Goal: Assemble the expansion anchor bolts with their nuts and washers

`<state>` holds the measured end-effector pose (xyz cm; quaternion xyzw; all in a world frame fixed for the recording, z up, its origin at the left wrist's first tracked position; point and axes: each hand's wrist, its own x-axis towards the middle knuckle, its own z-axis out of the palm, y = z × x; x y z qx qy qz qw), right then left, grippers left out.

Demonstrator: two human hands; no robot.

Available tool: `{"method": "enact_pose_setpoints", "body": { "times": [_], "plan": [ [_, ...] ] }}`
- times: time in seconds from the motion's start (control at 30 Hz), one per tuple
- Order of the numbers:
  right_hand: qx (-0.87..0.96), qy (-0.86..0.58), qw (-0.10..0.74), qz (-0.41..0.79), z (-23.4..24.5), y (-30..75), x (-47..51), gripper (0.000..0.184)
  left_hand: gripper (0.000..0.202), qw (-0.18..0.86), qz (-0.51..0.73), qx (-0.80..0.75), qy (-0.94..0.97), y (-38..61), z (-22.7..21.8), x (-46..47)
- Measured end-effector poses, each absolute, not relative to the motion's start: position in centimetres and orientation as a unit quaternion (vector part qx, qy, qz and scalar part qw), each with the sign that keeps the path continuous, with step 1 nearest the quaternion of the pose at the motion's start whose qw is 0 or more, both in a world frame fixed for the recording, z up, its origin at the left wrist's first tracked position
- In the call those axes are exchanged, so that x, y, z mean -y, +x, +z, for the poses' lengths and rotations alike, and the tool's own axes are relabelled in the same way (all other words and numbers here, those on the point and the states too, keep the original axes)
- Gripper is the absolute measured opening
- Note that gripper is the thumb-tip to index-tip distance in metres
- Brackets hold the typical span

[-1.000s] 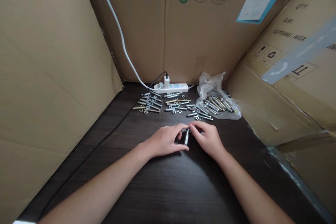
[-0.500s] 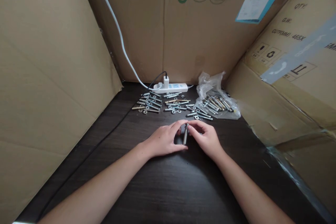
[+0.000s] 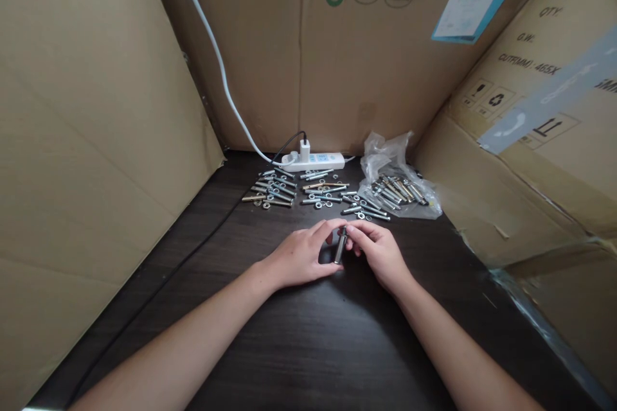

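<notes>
A metal expansion bolt (image 3: 340, 248) is held above the dark table, tilted with its upper end leaning right. My left hand (image 3: 301, 253) is closed on it, the thumb under the lower end and the index finger at the top. The fingers of my right hand (image 3: 378, 250) pinch around the bolt's upper end, where any nut or washer is covered by the fingertips. Beyond the hands lie loose bolts, nuts and washers in a left group (image 3: 272, 189), a middle group (image 3: 322, 191) and a right group (image 3: 369, 207).
A clear plastic bag (image 3: 390, 154) with more bolts (image 3: 400, 191) stands at the back right. Behind the groups is a white power strip (image 3: 321, 161) with a plugged-in charger. A black cable (image 3: 193, 250) runs along the left. Cardboard boxes (image 3: 260, 77) wall in the table.
The right fingers have shifted around the bolt's upper end, with the thumb now higher. The bolt leans a little more, its lower end slightly further left. The left hand has barely moved.
</notes>
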<state>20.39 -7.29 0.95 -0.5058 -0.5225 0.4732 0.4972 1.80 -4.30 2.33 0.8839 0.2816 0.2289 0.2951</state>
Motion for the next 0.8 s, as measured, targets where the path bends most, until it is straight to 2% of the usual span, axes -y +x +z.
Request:
{"method": "enact_pose_setpoints", "body": {
  "times": [0.2, 0.57, 0.67, 0.73, 0.8],
  "plan": [
    [0.52, -0.489, 0.491, 0.499, 0.8, 20.3, 7.2, 0.025, 0.07, 0.281, 0.218, -0.275, 0.893, 1.9, 2.1, 4.2],
    [0.496, -0.483, 0.429, 0.58, 1.5, 20.1, 7.2, 0.02, 0.066, 0.248, 0.22, -0.289, 0.898, 2.0, 1.9, 4.2],
    [0.541, -0.538, 0.426, 0.486, 1.9, 21.5, 6.8, 0.022, 0.066, 0.241, 0.215, -0.303, 0.897, 1.9, 1.9, 4.1],
    [0.584, -0.598, 0.433, 0.338, 2.0, 23.1, 6.5, 0.021, 0.068, 0.243, 0.209, -0.305, 0.897, 1.8, 1.9, 4.1],
    [0.616, -0.65, 0.39, 0.213, 1.9, 24.6, 6.1, 0.019, 0.069, 0.247, 0.206, -0.304, 0.897, 1.7, 2.0, 4.1]
  ]
}}
